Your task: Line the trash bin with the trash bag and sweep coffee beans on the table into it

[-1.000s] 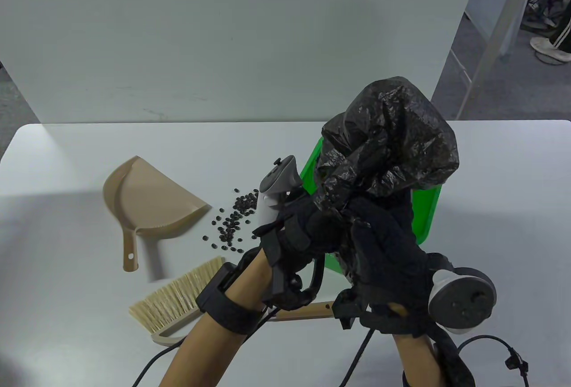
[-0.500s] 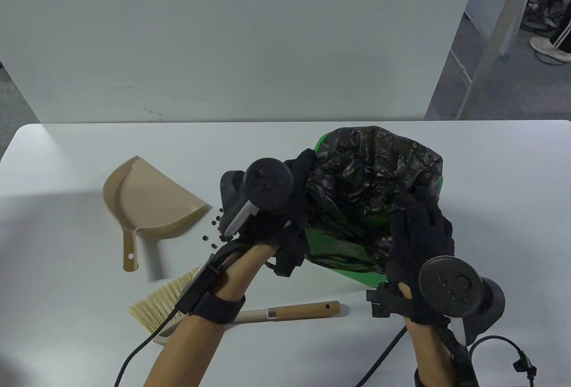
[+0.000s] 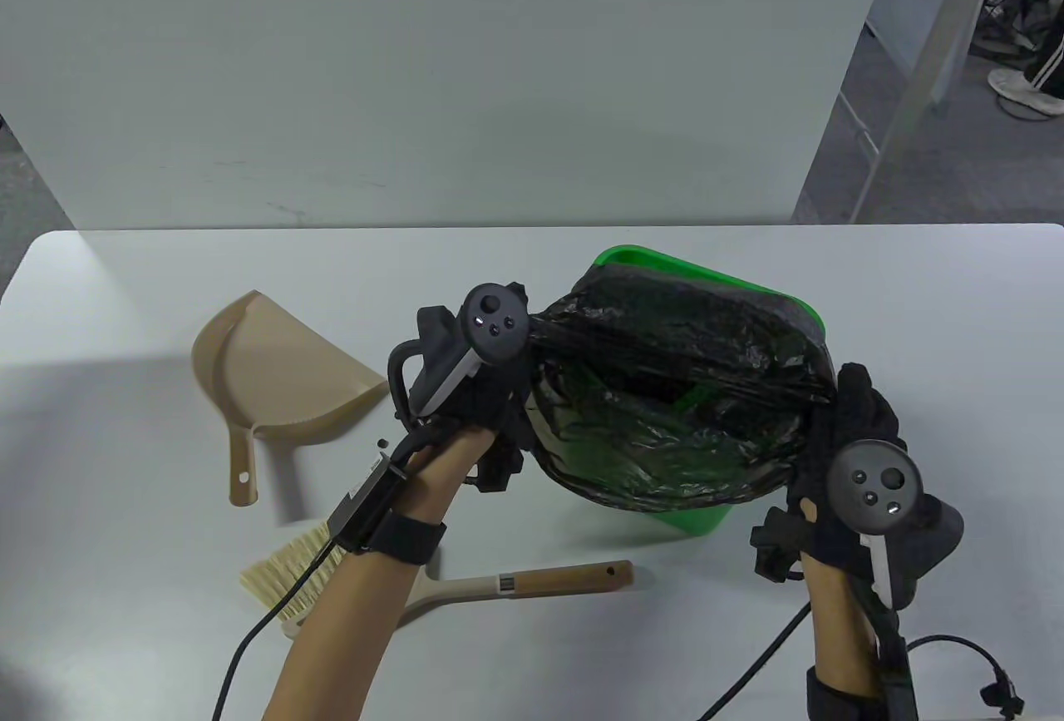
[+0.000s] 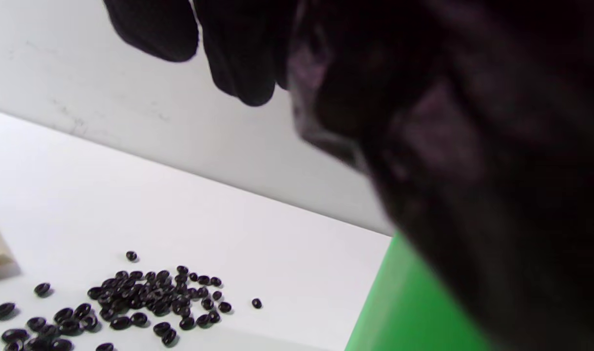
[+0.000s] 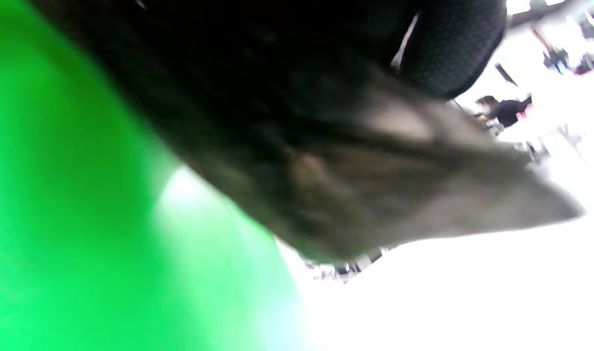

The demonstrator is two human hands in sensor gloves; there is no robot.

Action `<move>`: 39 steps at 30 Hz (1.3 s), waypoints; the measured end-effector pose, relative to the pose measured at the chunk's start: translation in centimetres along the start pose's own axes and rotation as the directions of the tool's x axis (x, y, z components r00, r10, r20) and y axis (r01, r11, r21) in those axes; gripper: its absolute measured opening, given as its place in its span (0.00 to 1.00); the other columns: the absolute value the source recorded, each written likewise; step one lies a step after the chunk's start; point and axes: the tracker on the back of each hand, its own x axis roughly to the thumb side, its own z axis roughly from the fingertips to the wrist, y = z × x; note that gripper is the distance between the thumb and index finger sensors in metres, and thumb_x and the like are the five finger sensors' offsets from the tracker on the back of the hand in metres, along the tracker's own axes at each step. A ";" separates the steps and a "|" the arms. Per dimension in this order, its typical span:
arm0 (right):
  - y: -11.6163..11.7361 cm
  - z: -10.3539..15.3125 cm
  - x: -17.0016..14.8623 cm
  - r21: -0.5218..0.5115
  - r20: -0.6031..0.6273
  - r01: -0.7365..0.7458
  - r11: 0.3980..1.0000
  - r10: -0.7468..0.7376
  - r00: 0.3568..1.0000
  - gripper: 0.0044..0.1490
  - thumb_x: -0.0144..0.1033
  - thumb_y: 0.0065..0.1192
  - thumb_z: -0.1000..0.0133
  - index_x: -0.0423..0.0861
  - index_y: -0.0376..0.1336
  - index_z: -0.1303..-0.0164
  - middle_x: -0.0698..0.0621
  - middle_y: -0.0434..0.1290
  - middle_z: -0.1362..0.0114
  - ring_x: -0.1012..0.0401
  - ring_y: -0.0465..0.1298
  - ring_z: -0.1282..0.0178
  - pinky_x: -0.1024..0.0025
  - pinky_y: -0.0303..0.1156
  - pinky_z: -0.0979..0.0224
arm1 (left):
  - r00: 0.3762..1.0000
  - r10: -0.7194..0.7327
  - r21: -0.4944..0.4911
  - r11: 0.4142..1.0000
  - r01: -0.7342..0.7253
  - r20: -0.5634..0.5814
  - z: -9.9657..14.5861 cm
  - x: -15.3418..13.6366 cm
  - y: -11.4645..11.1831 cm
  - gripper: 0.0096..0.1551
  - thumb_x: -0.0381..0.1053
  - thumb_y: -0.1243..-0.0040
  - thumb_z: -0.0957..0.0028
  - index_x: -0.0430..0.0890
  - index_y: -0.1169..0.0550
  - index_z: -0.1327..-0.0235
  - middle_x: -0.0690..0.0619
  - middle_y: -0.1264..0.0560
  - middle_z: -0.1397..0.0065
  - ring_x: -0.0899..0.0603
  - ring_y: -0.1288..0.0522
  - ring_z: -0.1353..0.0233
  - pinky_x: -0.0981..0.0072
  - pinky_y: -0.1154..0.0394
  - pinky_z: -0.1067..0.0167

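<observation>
**Bag mouth stretched across the green bin**

At four o'clock on the table [image 3: 125, 288], the trash bin [image 3: 706, 276] now wears the trash bag [image 3: 673, 388]. A second ago the bag was a bunched balloon held above the bin; now its mouth is pulled wide and down over the near rim, while the far rim at twelve o'clock of the bin is bare green. Lining looks half done; sweeping has not begun. The left hand [image 3: 490, 405] grasps the bag's edge at the bin's nine o'clock side, and the right hand [image 3: 856, 430] grasps it at three o'clock. The dustpan [image 3: 274, 372] lies at nine o'clock, the brush [image 3: 465, 584] at six o'clock. Coffee beans [image 4: 145, 297] lie scattered just left of the bin, mostly hidden under the left hand from above.
</observation>
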 end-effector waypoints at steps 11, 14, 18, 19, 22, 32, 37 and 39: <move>3.7 -4.9 -5.3 0.280 -0.314 0.510 0.813 -0.425 0.849 0.36 0.50 0.46 0.33 0.49 0.53 0.15 0.35 0.61 0.14 0.34 0.65 0.23 0.27 0.60 0.28 | 0.903 0.403 -0.297 0.853 -0.429 -0.146 -5.9 -3.0 -2.9 0.39 0.69 0.61 0.29 0.60 0.51 0.08 0.59 0.48 0.04 0.31 0.51 0.07 0.17 0.57 0.25; 5.0 -6.0 -6.0 0.297 -0.398 0.675 0.675 -0.555 0.730 0.35 0.50 0.46 0.33 0.51 0.53 0.15 0.36 0.59 0.12 0.32 0.62 0.21 0.24 0.56 0.27 | 0.865 0.463 -0.347 0.792 -0.502 -0.194 -7.6 -3.3 -4.4 0.40 0.74 0.64 0.30 0.63 0.53 0.08 0.63 0.50 0.03 0.32 0.56 0.06 0.17 0.61 0.27; 7.0 -7.1 -6.8 0.306 -0.507 0.848 0.433 -0.679 0.530 0.33 0.50 0.45 0.32 0.51 0.55 0.16 0.37 0.58 0.11 0.30 0.58 0.19 0.22 0.53 0.27 | 0.639 0.698 -0.451 0.480 -0.753 -0.323 -9.6 -3.9 -7.5 0.40 0.76 0.62 0.31 0.67 0.54 0.09 0.68 0.52 0.03 0.34 0.58 0.05 0.19 0.62 0.27; 7.5 -7.2 -6.9 0.316 -0.529 0.872 0.374 -0.693 0.489 0.33 0.50 0.45 0.32 0.51 0.56 0.16 0.36 0.57 0.11 0.29 0.57 0.19 0.22 0.53 0.28 | 0.559 0.755 -0.488 0.365 -0.793 -0.343 -10.0 -3.9 -8.5 0.40 0.76 0.62 0.31 0.69 0.54 0.09 0.69 0.52 0.03 0.35 0.59 0.05 0.20 0.63 0.27; 8.3 -7.6 -7.3 0.300 -0.551 0.897 0.324 -0.709 0.440 0.33 0.51 0.45 0.32 0.51 0.57 0.18 0.37 0.57 0.11 0.29 0.55 0.19 0.21 0.51 0.28 | 0.390 0.835 -0.561 0.122 -0.819 -0.387 -10.7 -3.6 -10.6 0.35 0.75 0.65 0.29 0.72 0.52 0.10 0.72 0.52 0.03 0.37 0.63 0.05 0.21 0.67 0.28; 9.8 -9.1 -8.0 0.262 -0.638 0.915 0.307 -0.656 0.403 0.28 0.53 0.42 0.31 0.51 0.63 0.27 0.39 0.61 0.13 0.31 0.58 0.20 0.23 0.53 0.27 | 0.343 0.823 -0.586 0.015 -0.811 -0.453 -12.2 -3.0 -13.5 0.39 0.78 0.65 0.31 0.69 0.51 0.08 0.69 0.46 0.05 0.34 0.64 0.05 0.21 0.69 0.29; 10.5 -8.9 -7.9 0.246 -0.661 0.909 0.337 -0.627 0.412 0.26 0.50 0.42 0.30 0.52 0.62 0.26 0.39 0.61 0.13 0.32 0.57 0.19 0.23 0.53 0.27 | 0.436 0.769 -0.598 0.089 -0.797 -0.468 -12.4 -3.0 -13.1 0.38 0.75 0.69 0.27 0.66 0.55 0.07 0.67 0.50 0.03 0.33 0.63 0.06 0.21 0.66 0.26; 10.2 -8.9 -7.8 0.257 -0.669 0.907 0.335 -0.615 0.417 0.26 0.49 0.43 0.30 0.51 0.62 0.26 0.39 0.61 0.13 0.31 0.57 0.19 0.23 0.52 0.27 | 0.450 0.763 -0.595 0.107 -0.796 -0.464 -12.5 -3.2 -12.8 0.37 0.73 0.69 0.27 0.65 0.54 0.07 0.67 0.49 0.03 0.33 0.62 0.06 0.21 0.65 0.26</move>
